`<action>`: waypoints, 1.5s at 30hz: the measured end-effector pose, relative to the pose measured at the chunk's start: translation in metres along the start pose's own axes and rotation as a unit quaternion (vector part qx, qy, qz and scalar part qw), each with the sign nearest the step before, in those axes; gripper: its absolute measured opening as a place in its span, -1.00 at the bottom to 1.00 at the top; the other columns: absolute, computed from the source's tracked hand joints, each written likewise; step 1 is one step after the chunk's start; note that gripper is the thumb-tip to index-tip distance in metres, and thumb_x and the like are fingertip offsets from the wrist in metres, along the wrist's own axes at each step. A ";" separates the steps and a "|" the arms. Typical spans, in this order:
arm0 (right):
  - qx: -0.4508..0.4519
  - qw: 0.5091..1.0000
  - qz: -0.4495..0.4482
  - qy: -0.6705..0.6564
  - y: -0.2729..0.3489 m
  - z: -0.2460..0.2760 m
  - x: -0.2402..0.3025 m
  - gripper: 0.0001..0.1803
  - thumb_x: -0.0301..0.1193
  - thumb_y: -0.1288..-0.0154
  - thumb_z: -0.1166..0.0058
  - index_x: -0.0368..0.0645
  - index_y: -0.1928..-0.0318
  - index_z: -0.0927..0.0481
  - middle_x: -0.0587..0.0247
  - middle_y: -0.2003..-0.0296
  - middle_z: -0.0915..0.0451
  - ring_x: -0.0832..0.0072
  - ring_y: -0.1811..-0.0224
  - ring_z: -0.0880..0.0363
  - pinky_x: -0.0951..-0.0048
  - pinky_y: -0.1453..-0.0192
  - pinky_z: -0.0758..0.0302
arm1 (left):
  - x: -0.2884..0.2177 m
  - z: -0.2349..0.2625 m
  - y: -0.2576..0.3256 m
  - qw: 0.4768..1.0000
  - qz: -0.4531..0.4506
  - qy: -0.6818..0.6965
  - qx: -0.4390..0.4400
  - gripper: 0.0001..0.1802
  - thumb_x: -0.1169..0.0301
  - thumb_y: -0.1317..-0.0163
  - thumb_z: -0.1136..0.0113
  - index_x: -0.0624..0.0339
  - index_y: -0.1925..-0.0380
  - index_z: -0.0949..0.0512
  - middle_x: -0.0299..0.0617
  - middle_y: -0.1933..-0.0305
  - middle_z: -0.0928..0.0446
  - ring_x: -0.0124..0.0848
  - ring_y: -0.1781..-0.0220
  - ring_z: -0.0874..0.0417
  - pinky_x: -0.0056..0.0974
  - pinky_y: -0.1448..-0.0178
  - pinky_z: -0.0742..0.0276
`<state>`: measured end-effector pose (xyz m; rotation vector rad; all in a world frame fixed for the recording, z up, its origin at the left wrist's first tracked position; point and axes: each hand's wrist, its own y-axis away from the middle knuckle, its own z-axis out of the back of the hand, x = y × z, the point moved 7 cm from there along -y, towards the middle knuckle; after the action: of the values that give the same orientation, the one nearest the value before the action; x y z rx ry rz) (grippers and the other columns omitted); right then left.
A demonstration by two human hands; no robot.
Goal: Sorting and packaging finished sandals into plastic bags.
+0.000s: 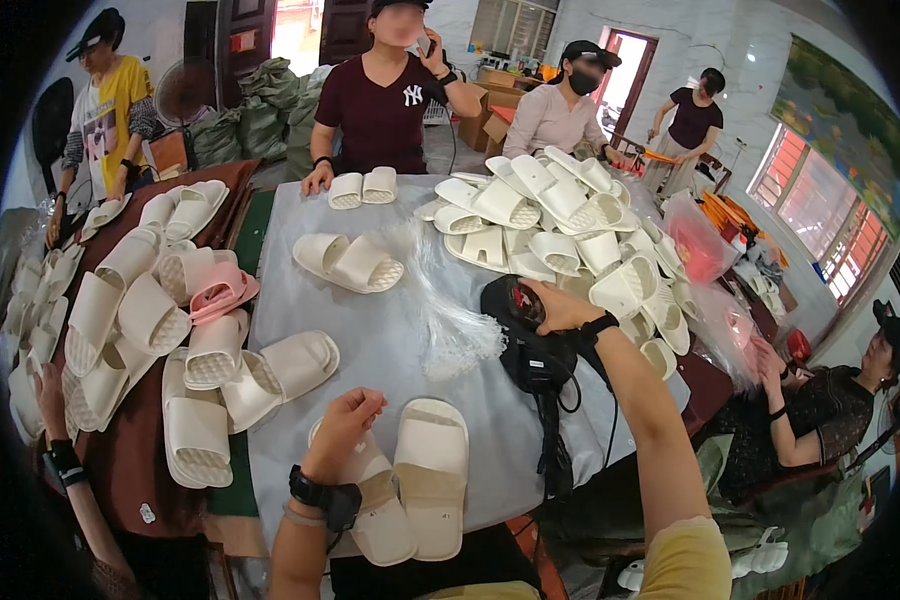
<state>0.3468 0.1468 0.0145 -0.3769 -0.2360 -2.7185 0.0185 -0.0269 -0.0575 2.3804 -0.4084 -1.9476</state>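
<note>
My left hand (342, 425) rests with curled fingers on the left one of a pair of cream slide sandals (432, 470) lying at the near edge of the grey table cover (370, 330). My right hand (553, 305) reaches out over a black hand-held device (518, 310) with a red patch, fingers laid on its top; a black cable hangs from it. Both wrists wear black bands. A bundle of clear plastic strands (450, 325) lies just left of the device.
A large heap of cream sandals (560, 225) fills the table's far right. Pairs lie at the middle (350, 262) and far edge (362, 187). Several more, one pink (220, 290), cover the brown table on the left. Several people stand or sit around.
</note>
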 end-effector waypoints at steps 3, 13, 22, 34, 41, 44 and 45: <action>0.056 0.996 0.059 -0.024 -0.004 -0.004 0.006 0.05 -0.47 0.41 -0.26 -0.05 -0.23 -0.02 -0.07 -0.06 -0.27 0.08 -0.10 -0.28 0.34 -0.18 -0.27 | -0.003 -0.002 0.002 1.000 0.007 0.005 0.000 -0.76 0.25 -0.23 -0.04 0.22 0.38 -0.49 -0.47 0.52 -0.30 -0.70 0.52 -0.21 -0.57 0.44 -0.13; 0.130 0.991 0.024 -0.001 -0.016 -0.024 -0.007 0.12 -0.54 0.46 -0.21 0.03 -0.27 0.03 -0.09 -0.11 -0.25 0.08 -0.11 -0.30 0.32 -0.08 -0.35 | -0.005 -0.004 0.004 1.000 -0.022 -0.020 0.006 -0.76 0.23 -0.25 0.00 0.18 0.43 -0.44 -0.49 0.54 -0.28 -0.73 0.57 -0.17 -0.59 0.53 -0.07; -0.118 0.983 0.138 0.033 0.025 0.036 0.082 -0.46 -0.35 -0.02 -0.10 -0.27 -0.05 -0.37 0.02 0.09 -0.48 0.26 0.08 -0.48 0.40 0.04 -0.43 | -0.002 -0.003 -0.007 0.999 -0.032 -0.001 0.017 -0.77 0.25 -0.25 0.00 0.20 0.39 -0.47 -0.49 0.53 -0.28 -0.72 0.56 -0.17 -0.59 0.52 -0.05; -0.089 0.922 0.187 -0.328 0.057 -0.095 0.235 -0.63 -0.42 -0.06 -0.14 -0.18 0.07 -0.47 0.17 0.28 -0.54 0.46 0.33 -0.54 0.49 0.21 -0.46 | 0.005 0.002 -0.010 0.999 -0.039 -0.015 0.017 -0.74 0.20 -0.24 -0.04 0.17 0.36 -0.51 -0.48 0.52 -0.34 -0.69 0.52 -0.18 -0.56 0.44 -0.12; -0.031 0.928 0.104 -0.356 0.048 -0.102 0.216 -0.79 -0.44 -0.09 -0.11 -0.24 0.24 -0.58 0.23 0.47 -0.57 0.60 0.50 -0.46 0.59 0.39 -0.41 | 0.014 0.006 -0.012 0.992 -0.077 -0.098 0.022 -0.76 0.27 -0.20 -0.09 0.23 0.32 -0.54 -0.46 0.49 -0.44 -0.69 0.48 -0.25 -0.53 0.42 -0.19; 0.001 0.904 0.078 -0.421 0.047 -0.115 0.198 -0.82 -0.44 -0.11 -0.09 -0.25 0.26 -0.59 0.32 0.47 -0.56 0.68 0.49 -0.42 0.65 0.41 -0.36 | 0.016 0.004 -0.014 0.990 -0.060 -0.124 0.034 -0.73 0.27 -0.24 -0.05 0.29 0.29 -0.53 -0.33 0.32 -0.52 -0.62 0.23 -0.44 -0.51 0.14 -0.34; 0.016 0.881 0.064 -0.468 0.045 -0.120 0.192 -0.82 -0.44 -0.13 -0.08 -0.25 0.26 -0.58 0.38 0.46 -0.55 0.71 0.49 -0.40 0.68 0.41 -0.34 | 0.017 0.005 -0.014 0.990 -0.058 -0.124 0.032 -0.73 0.27 -0.24 -0.05 0.29 0.29 -0.53 -0.33 0.32 -0.52 -0.62 0.23 -0.44 -0.51 0.14 -0.34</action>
<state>0.1666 0.0127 -0.0380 -1.6094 -0.4797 -2.1778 0.0196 -0.0165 -0.0777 2.2515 -0.3521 -2.3278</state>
